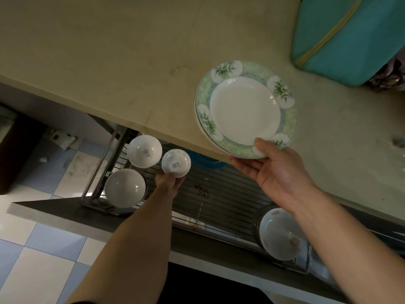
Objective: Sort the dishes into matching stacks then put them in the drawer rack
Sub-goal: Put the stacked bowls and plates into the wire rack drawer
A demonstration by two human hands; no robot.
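Hands — left [169, 179] half-hidden behind small bowl [176, 163].

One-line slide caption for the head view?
Right hand holds stacked green-rimmed white plates at the beige counter edge; left hand lowers small white bowl toward wire drawer rack.

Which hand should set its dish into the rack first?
Left, probably. The left hand holds a small bowl right above the drawer rack; the right hand grips plates over the counter.

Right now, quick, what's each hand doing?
Left hand: closed on a small white bowl above the drawer rack.
Right hand: gripping the stack of green-rimmed plates.
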